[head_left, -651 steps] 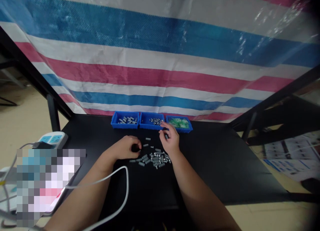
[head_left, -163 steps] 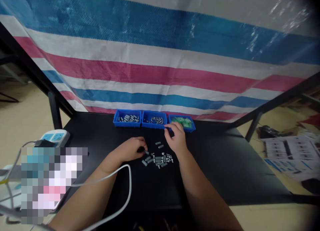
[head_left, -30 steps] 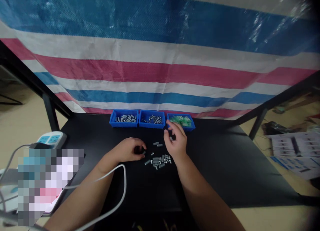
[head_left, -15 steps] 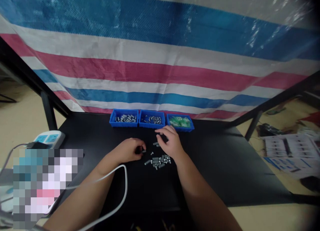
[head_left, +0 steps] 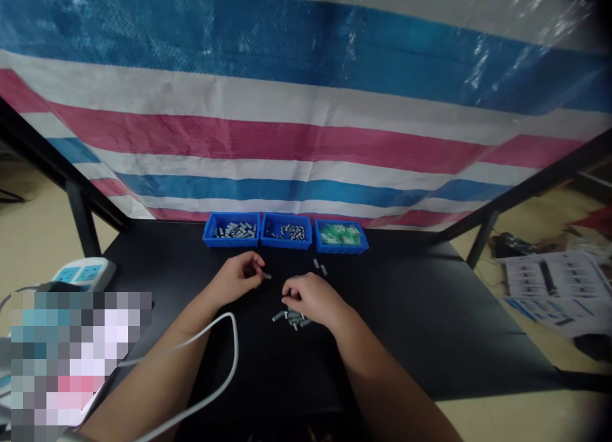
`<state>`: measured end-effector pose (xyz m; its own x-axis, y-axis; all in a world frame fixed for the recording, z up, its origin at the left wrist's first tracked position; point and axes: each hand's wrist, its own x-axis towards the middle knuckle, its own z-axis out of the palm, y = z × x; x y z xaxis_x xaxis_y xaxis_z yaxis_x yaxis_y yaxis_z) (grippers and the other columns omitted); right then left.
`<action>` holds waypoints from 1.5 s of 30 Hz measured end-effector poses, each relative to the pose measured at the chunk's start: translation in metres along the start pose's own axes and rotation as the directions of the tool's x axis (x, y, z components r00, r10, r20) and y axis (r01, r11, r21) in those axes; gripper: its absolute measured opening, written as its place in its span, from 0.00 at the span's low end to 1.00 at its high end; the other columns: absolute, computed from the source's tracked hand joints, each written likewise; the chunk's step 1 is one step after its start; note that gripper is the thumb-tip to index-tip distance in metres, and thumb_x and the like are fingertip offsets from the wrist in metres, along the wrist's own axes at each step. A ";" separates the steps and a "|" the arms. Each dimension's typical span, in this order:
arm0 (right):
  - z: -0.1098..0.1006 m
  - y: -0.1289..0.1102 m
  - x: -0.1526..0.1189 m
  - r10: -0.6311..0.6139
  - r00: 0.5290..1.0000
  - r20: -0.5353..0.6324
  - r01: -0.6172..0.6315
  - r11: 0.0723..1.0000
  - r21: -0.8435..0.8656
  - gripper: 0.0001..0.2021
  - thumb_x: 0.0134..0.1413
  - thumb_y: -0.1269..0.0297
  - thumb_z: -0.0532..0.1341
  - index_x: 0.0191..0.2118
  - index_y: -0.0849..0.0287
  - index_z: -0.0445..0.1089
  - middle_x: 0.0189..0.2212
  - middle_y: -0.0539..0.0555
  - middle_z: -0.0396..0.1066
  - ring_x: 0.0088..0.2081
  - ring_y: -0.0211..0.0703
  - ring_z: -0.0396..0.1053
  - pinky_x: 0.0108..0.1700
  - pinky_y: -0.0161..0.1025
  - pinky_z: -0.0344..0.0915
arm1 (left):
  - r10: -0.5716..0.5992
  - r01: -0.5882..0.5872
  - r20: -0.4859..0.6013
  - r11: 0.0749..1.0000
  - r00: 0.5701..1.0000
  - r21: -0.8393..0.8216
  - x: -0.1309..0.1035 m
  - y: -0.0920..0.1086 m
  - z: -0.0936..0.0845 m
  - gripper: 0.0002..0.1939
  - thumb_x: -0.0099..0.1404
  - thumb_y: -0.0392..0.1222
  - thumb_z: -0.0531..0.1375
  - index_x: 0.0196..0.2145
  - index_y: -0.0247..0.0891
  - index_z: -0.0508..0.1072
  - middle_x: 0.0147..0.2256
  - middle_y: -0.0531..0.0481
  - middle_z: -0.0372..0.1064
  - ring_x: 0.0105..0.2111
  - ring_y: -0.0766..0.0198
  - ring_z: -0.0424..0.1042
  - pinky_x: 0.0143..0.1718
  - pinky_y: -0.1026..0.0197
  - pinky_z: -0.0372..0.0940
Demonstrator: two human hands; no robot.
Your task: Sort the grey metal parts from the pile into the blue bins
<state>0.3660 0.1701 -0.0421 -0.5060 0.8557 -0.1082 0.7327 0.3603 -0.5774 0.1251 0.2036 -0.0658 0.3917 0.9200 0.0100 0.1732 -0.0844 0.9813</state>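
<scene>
Between the thumb and fingers of my left hand (head_left: 240,276) is a small metal cylinder (head_left: 268,277), its end poking out to the right. My right hand (head_left: 310,296) is curled, fingertips pinched together just above a pile of metal cylinders and screws (head_left: 292,321). Whatever its fingertips hold is hidden, and the hand covers part of the pile. Two loose metal cylinders (head_left: 320,266) lie on the black table behind my right hand.
Along the table's back edge stand a blue bin of metal cylinders (head_left: 234,231), a blue bin of small screws (head_left: 291,231) and a blue bin with green bags (head_left: 342,235). A power strip (head_left: 86,273) is at left. A white cable (head_left: 234,353) crosses my left forearm.
My right hand has come back from near the right bin, down and left to the pile, and its fingers have closed. My left hand has shifted slightly up and left, still holding the cylinder.
</scene>
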 end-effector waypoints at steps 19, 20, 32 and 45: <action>0.001 0.000 -0.005 -0.135 0.985 -0.105 0.147 0.983 0.112 0.07 0.57 0.72 0.65 0.40 0.55 0.77 0.36 0.49 0.73 0.33 0.34 0.69 0.37 0.32 0.63 | 0.203 -0.244 -0.744 0.968 0.637 0.056 0.004 0.008 -0.022 0.15 0.62 0.42 0.67 0.47 0.37 0.78 0.47 0.43 0.77 0.48 0.57 0.77 0.56 0.55 0.69; -0.001 -0.001 -0.005 -0.166 0.977 -0.135 0.185 0.973 0.138 0.06 0.59 0.71 0.63 0.40 0.55 0.77 0.38 0.50 0.73 0.32 0.33 0.69 0.37 0.32 0.63 | 0.216 -0.253 -0.727 0.966 0.652 0.059 0.003 0.009 -0.020 0.13 0.62 0.41 0.66 0.45 0.38 0.78 0.46 0.44 0.78 0.48 0.57 0.77 0.56 0.55 0.69; -0.001 0.020 0.006 -0.020 0.844 -0.535 0.186 0.948 0.257 0.08 0.63 0.65 0.59 0.45 0.57 0.73 0.36 0.54 0.70 0.32 0.38 0.69 0.34 0.34 0.67 | 0.305 -0.297 0.051 0.854 0.951 0.428 -0.006 0.020 -0.007 0.08 0.65 0.37 0.60 0.40 0.41 0.79 0.36 0.46 0.76 0.36 0.59 0.75 0.38 0.60 0.67; -0.011 0.026 0.023 0.077 0.469 -0.880 0.292 0.927 0.237 0.11 0.59 0.65 0.65 0.48 0.56 0.75 0.38 0.55 0.75 0.37 0.43 0.75 0.43 0.42 0.75 | 0.104 -0.324 0.391 0.766 0.915 0.555 -0.009 0.025 0.014 0.15 0.60 0.54 0.68 0.40 0.42 0.78 0.35 0.52 0.75 0.36 0.59 0.74 0.45 0.55 0.57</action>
<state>0.3783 0.2035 -0.0510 0.2192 0.7561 0.6167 0.4233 0.4958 -0.7583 0.1382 0.1878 -0.0438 0.7292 0.6833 0.0362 0.5071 -0.5752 0.6418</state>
